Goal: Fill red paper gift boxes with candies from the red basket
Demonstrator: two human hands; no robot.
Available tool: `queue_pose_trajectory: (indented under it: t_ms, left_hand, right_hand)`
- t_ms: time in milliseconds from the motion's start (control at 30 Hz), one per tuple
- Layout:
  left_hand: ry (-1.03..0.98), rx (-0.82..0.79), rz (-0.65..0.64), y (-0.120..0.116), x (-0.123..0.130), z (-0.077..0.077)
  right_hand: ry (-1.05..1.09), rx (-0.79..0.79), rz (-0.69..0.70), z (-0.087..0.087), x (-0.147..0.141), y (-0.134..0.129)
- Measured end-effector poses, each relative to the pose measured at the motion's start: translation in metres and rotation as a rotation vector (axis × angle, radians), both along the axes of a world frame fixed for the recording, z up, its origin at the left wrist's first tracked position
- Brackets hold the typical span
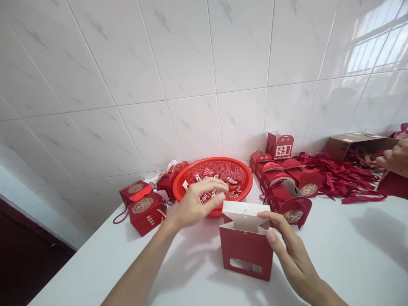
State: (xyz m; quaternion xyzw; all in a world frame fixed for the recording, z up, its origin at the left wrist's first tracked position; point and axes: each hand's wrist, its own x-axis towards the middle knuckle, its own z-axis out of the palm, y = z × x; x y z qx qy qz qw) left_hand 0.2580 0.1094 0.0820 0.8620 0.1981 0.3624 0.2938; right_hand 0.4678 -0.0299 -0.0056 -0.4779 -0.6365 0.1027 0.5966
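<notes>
My left hand [198,202] reaches over the near rim of a red plastic strainer basket [247,178], fingers stretched and thumb apart, with nothing seen in it. Wrapped candies [234,187] in red and white wrappers lie inside the basket, partly hidden behind this hand. A dark red paper gift box [245,244] stands upright on the table, its top unfolded and its white inside showing. My right hand [295,255] grips the box's upper right edge between thumb and fingers. Low on its front is an oval window, and what lies behind it is unclear.
Closed red gift boxes [145,212] stand left of the basket. More red boxes [290,204] cluster at its right, beside a heap of dark red ribbons [341,178]. Behind them a cardboard carton [342,148] lies near the tiled wall. Another person's hand [395,157] shows at the right edge.
</notes>
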Motion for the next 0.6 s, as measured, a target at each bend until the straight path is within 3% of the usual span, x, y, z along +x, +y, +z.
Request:
queue_pose_trajectory:
  t_ms: [67,167,300,433,600]
  left_hand:
    - [0.026,-0.059,0.123,0.026,-0.008,0.002]
    - [0.237,-0.139,0.254,0.069,-0.016,0.000]
    - [0.594,-0.209,0.262,0.114,-0.018,-0.015]
    - [0.868,-0.262,0.262,0.137,-0.015,-0.036]
    - [1.094,-0.247,0.304,0.145,-0.016,-0.049]
  right_hand:
    - [0.001,0.001,-0.007,0.001,0.000,0.000]
    - [-0.006,0.003,-0.016,0.001,0.000,0.000]
    - [-0.038,0.016,-0.023,-0.001,0.000,0.000]
    - [-0.078,0.028,-0.039,-0.002,0.003,0.000]
    - [-0.090,0.023,-0.030,-0.002,0.005,0.000]
